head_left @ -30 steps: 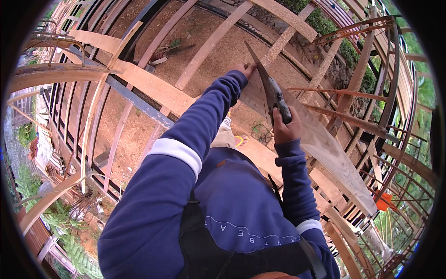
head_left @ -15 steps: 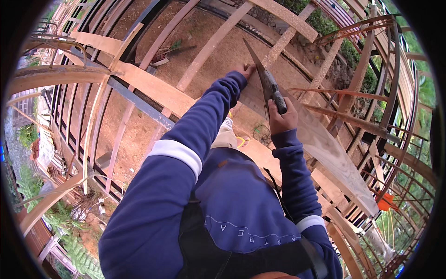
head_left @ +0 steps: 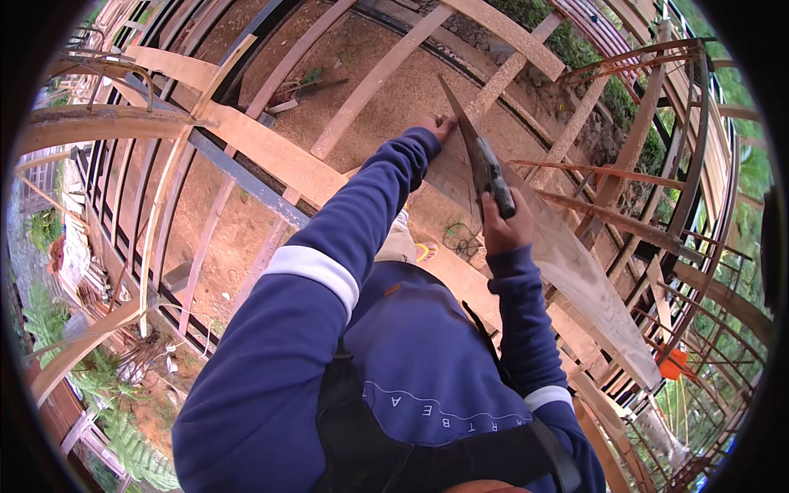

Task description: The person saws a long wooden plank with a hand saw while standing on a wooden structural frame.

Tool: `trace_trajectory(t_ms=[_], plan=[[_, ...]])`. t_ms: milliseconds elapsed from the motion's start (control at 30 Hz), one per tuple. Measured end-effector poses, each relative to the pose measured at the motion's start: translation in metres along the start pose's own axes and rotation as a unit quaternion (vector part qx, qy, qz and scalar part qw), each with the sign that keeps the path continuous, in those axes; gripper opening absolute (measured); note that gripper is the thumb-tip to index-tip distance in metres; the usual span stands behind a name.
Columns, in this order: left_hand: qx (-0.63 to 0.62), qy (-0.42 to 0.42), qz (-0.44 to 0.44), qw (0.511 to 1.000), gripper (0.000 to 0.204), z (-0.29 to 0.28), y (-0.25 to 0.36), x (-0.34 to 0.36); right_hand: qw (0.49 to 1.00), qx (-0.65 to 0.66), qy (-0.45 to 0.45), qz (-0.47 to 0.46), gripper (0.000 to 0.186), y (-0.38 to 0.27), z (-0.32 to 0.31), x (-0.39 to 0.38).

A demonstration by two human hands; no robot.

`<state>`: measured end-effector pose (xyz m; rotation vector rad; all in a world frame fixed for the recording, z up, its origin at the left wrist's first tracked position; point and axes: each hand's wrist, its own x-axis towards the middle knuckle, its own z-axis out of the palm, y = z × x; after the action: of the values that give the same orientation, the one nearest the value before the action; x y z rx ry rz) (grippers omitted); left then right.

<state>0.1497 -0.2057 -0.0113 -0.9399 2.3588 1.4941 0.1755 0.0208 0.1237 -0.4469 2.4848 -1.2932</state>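
My right hand [head_left: 508, 222] is closed around the dark handle of a handsaw [head_left: 491, 174]. Its tapering blade points away from me, toward the upper left, and lies across a long wooden plank [head_left: 588, 283]. The plank runs from near my left hand down to the lower right. With fingers curled, my left hand [head_left: 440, 128] grips the plank's far end, just left of the blade. The fingers' undersides are hidden, as is the blade's cutting edge where it meets the wood.
Timber beams [head_left: 271, 152] and a grey metal bar [head_left: 246, 181] cross on the left above bare earth. Rusty rebar [head_left: 608, 170] sticks out at the right. An orange object [head_left: 674, 364] hangs by the plank's near end. Coiled wire [head_left: 463, 238] lies below.
My right hand has drawn the saw slightly back toward me and to the right. The left hand stays at nearly the same spot on the plank.
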Motion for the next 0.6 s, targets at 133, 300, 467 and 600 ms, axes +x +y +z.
trace_trajectory(t_ms=[133,300,467,600], plan=[[0.034,0.023,0.012,0.999,0.075,0.006,-0.007,0.007,0.999,0.038,0.005,0.023,0.021,0.005,-0.006,-0.012],[0.012,0.015,0.006,1.0,0.076,0.009,0.002,0.006,0.999,0.035,0.006,0.023,0.021,0.004,0.013,0.034],[0.025,0.021,0.016,0.999,0.074,0.001,0.0,0.006,1.0,0.004,-0.013,0.024,0.02,0.005,-0.012,-0.011],[0.009,0.019,0.011,1.0,0.074,0.005,0.004,0.003,0.999,0.04,0.001,0.036,0.019,0.005,-0.01,-0.005]])
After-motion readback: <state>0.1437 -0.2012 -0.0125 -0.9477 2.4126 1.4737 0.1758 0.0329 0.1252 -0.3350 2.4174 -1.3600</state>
